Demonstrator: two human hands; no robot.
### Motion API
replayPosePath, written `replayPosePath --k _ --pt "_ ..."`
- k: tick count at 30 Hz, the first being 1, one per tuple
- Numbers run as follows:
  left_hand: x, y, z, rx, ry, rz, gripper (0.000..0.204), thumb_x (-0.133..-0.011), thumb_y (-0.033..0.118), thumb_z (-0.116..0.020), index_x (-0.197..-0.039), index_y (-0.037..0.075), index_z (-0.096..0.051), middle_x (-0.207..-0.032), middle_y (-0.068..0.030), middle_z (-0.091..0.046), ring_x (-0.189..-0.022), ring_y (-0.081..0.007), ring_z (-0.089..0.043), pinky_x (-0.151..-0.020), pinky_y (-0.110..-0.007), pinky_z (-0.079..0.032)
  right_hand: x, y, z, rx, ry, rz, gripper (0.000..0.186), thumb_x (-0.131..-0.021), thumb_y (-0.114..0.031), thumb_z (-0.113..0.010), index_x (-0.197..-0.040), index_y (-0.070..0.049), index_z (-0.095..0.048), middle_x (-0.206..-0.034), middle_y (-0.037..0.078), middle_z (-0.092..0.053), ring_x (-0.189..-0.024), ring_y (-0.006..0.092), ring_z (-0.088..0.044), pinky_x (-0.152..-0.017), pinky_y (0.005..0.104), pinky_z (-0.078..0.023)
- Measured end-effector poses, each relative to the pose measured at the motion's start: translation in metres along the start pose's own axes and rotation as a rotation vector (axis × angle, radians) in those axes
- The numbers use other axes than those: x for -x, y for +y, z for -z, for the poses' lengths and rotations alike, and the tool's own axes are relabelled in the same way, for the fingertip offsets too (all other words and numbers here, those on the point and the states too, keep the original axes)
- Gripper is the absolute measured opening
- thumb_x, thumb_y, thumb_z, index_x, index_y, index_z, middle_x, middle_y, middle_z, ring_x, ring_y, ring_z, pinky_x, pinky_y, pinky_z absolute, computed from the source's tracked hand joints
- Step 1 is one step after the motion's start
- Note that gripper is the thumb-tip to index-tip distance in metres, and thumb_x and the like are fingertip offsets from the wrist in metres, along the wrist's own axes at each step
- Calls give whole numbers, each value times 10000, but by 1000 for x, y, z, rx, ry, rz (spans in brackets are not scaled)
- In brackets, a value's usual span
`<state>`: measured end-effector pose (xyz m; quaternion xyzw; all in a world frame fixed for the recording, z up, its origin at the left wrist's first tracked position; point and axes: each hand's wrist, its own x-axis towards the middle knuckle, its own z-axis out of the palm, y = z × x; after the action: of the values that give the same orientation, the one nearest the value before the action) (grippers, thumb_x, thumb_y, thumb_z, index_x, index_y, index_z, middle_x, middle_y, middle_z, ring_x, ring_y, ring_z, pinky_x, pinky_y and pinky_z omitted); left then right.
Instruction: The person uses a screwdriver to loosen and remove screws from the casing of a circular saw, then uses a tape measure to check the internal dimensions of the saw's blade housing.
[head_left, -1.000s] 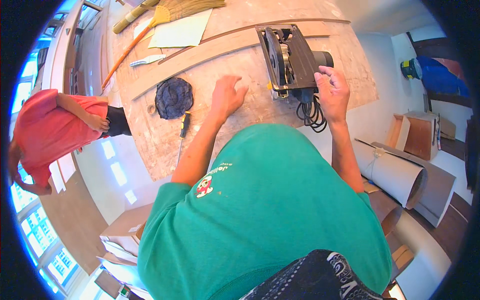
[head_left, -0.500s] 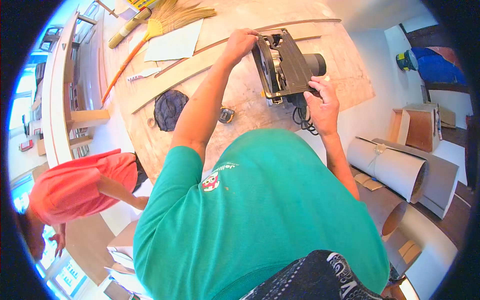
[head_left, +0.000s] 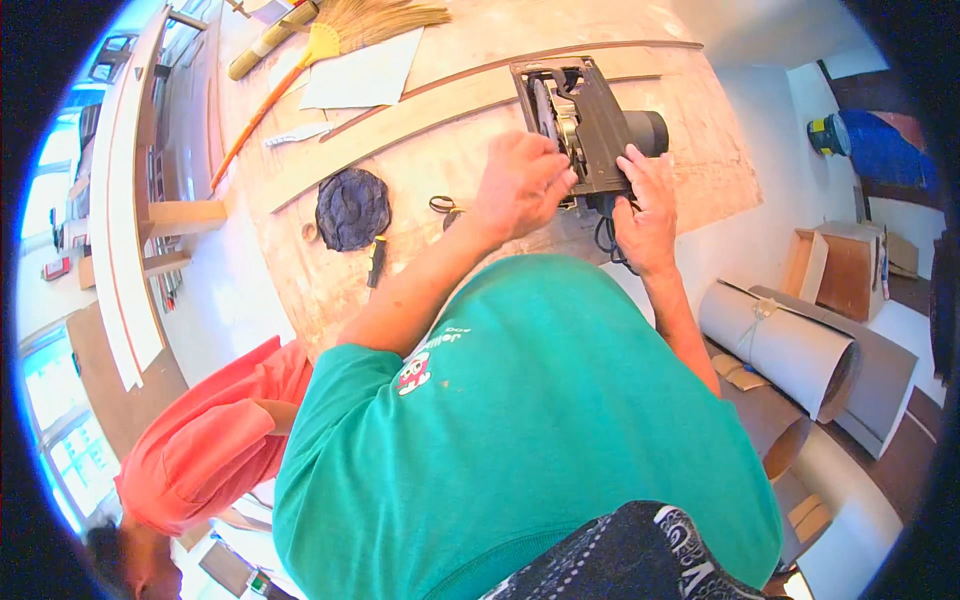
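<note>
A black circular saw (head_left: 600,125) rests on the wooden table with its flat base plate turned up, its blade side to the left and the round motor housing to the right. My right hand (head_left: 645,200) grips its near right edge, thumb below and fingers over the plate. At the saw's near left corner is my left hand (head_left: 525,185), its fingers curled together; whatever may be between them is hidden. A black cord (head_left: 608,238) loops beneath the saw. Beside my left wrist, a small black and yellow thing (head_left: 445,207) is partly covered.
Left of my forearm lie a round black cloth (head_left: 352,208), a yellow-black cutter (head_left: 376,262) and a tan ring (head_left: 310,232). Long wooden strips (head_left: 400,135), a broom (head_left: 322,42) and white paper (head_left: 365,75) lie farther off. A person in red (head_left: 215,440) is at left; rolled sheets (head_left: 780,345) stand right.
My left hand has come from the saw's far left corner to its near left corner. My right hand stays on the saw. The person in red has shifted nearer to the table.
</note>
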<state>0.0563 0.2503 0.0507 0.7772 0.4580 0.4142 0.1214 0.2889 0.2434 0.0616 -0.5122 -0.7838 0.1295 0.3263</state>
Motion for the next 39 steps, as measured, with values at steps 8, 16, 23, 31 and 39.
replayPosePath --k 8,16,23,31,39 --pt "15 7 -1 -7 -39 -4 254 -853 273 -825 -1020 91 -766 -1100 -100 -638 -1077 -338 -578 -989 -484 -427 -16 -25 -5 -123 -197 330 564 -796 68 -603 -1345 -55 -645 -1331 159 -690 -1288 345 -630 -1134 558 -412" --pt "47 -11 -2 214 212 176 226 -832 176 -815 -1016 64 -746 -1223 -169 -663 -1086 -405 -613 -962 -497 -499 -17 -25 -19 -137 -105 367 486 -809 10 -725 -1290 -45 -681 -1243 161 -722 -1214 349 -663 -1084 523 -468" --pt "128 -69 13 -277 -358 322 420 -778 172 -785 -1150 21 -659 -1264 -199 -632 -1165 -423 -587 -1009 -526 -485 -18 -35 -18 -101 -55 374 475 -781 9 -756 -1248 -43 -694 -1198 149 -731 -1242 368 -650 -1091 507 -463" --pt "167 -89 -5 -328 -455 320 413 -781 117 -726 -1174 25 -638 -1211 -210 -632 -1176 -426 -574 -1024 -506 -473 -20 -33 -26 -83 -87 400 380 -756 15 -772 -1127 -20 -700 -1091 175 -716 -1114 383 -679 -1022 497 -517" --pt "131 -68 12 1206 9 1172 325 -998 255 -620 -1114 -27 -732 -1009 -182 -749 -895 -269 -725 -782 -370 -564 -24 -37 -21 -152 -93 385 375 -742 -55 -823 -1094 -3 -705 -1045 187 -696 -1039 379 -670 -948 481 -536"
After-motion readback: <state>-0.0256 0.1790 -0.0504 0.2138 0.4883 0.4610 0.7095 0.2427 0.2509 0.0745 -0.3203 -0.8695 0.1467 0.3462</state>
